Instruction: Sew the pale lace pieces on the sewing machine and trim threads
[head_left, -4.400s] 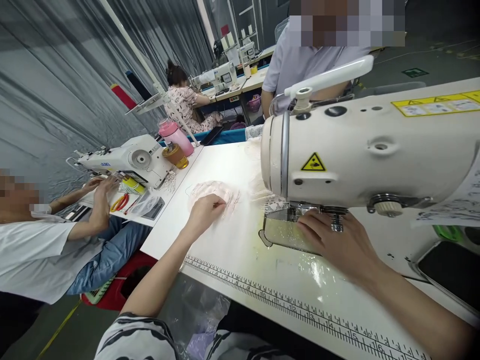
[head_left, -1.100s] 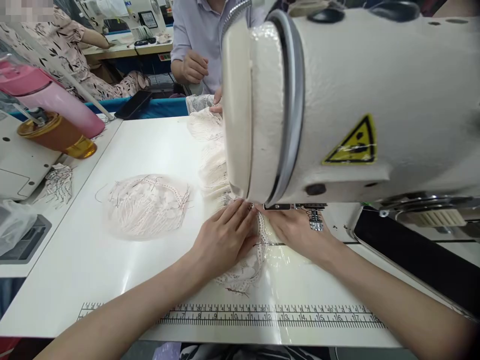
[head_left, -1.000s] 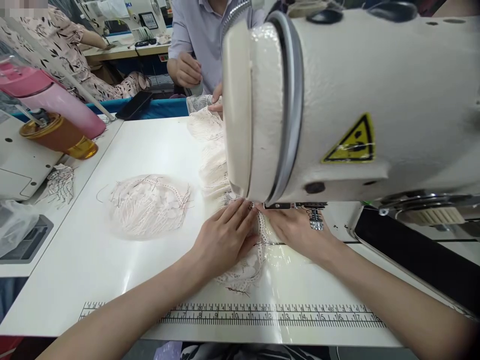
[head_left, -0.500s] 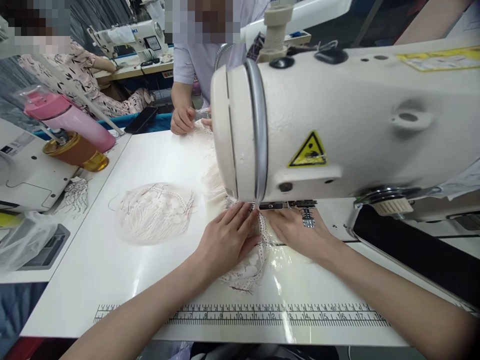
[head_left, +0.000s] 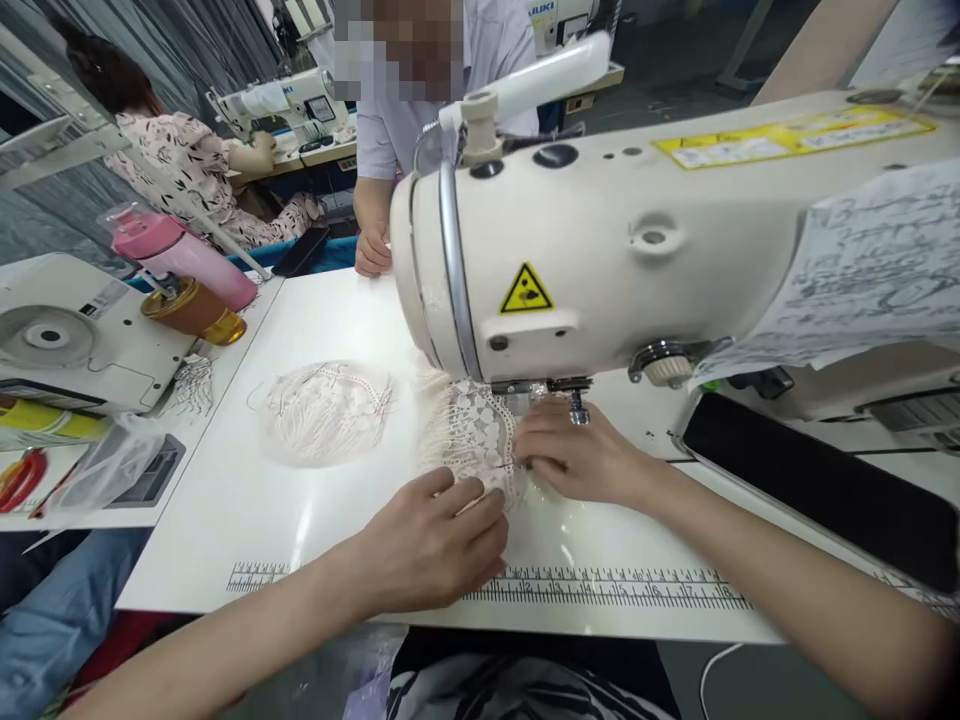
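Observation:
A cream sewing machine [head_left: 600, 240] stands on the white table [head_left: 315, 330]. A white lace piece [head_left: 469, 430] lies under its presser foot [head_left: 574, 400]. My left hand [head_left: 431, 545] is near the table's front edge, fingers curled and pinching the lace's near edge. My right hand [head_left: 574, 455] lies just below the presser foot, fingers bent and pressing the lace down. A round pile of pink lace pieces [head_left: 326, 410] sits to the left of my hands.
A ruler strip [head_left: 615, 590] runs along the front edge. A pink bottle [head_left: 187, 258] and an amber cup [head_left: 193, 310] stand at the left beside another machine [head_left: 67, 335]. Across the table a person's hand [head_left: 371, 252] rests on its far edge. A printed paper [head_left: 862, 270] hangs at right.
My left hand has drawn back from under the machine head toward the front edge, pulling the lace with it. The view has lifted, and the person's hands opposite have shifted.

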